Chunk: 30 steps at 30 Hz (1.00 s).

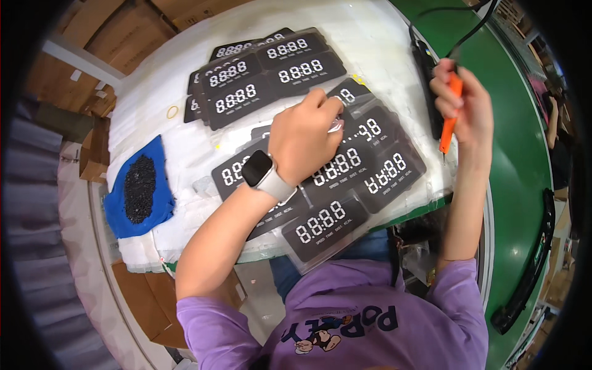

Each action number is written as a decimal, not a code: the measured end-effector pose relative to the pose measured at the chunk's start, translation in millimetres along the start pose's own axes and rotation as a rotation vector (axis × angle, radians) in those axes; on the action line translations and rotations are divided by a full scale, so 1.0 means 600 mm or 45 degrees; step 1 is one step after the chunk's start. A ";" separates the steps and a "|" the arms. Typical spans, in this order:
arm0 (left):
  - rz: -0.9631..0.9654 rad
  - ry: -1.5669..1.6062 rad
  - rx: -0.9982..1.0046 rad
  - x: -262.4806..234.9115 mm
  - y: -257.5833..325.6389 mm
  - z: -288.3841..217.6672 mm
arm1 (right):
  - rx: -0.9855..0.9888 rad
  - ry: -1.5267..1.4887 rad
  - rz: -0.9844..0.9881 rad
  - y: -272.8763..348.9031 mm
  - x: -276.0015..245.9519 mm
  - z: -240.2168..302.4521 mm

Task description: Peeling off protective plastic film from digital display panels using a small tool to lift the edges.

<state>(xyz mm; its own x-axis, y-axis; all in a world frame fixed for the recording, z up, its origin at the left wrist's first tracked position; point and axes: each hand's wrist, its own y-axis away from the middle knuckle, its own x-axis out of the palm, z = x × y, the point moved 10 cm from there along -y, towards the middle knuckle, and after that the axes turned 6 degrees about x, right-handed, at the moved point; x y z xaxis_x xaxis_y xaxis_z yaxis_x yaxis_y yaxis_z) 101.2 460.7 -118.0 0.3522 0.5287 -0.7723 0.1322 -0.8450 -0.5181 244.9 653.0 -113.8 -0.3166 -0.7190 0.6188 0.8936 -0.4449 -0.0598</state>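
My left hand (pixel 306 132), with a watch (pixel 257 169) on its wrist, is over several black display panels. Its fingers are curled in a pinch; a small shiny bit shows at the fingertips, too little to name. Beneath and around that hand lie overlapping dark panels with white digits, one of them (pixel 324 225) in clear film at the near table edge. My right hand (pixel 465 102) is raised at the right edge of the table, wrapped round a slim orange tool (pixel 450 126). Its narrow tip points down; its exact kind cannot be made out.
More panels (pixel 271 74) are spread at the far side of the white-covered table (pixel 145 92). A blue cloth (pixel 161 185) at left bears a heap of small black pieces (pixel 140 188). A rubber band (pixel 172 112) lies nearby. A black cable (pixel 478 31) hangs at upper right above a green surface (pixel 518 240).
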 end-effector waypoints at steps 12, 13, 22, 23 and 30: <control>0.029 0.003 -0.039 -0.016 0.015 0.010 | 0.264 1.111 -0.437 0.035 0.041 -0.061; 0.039 0.031 -0.048 -0.015 0.013 0.011 | 0.080 1.418 -0.373 0.027 0.059 -0.065; 0.114 0.123 -0.109 -0.016 0.021 0.029 | -0.220 1.630 -0.355 0.005 0.161 -0.107; 0.073 0.154 -0.125 -0.019 0.022 0.032 | -0.343 1.431 -0.317 0.005 0.167 -0.099; -0.055 0.153 -0.206 -0.022 0.043 0.029 | -0.271 1.905 -0.253 -0.008 0.169 -0.126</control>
<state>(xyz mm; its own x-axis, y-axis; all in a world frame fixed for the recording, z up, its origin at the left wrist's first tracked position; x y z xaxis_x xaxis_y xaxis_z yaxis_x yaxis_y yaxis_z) 83.6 433.2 -127.7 0.4495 0.5595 -0.6963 0.2933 -0.8287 -0.4766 184.3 542.1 -109.9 -0.5602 -0.4455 -0.6983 0.7796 -0.5686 -0.2627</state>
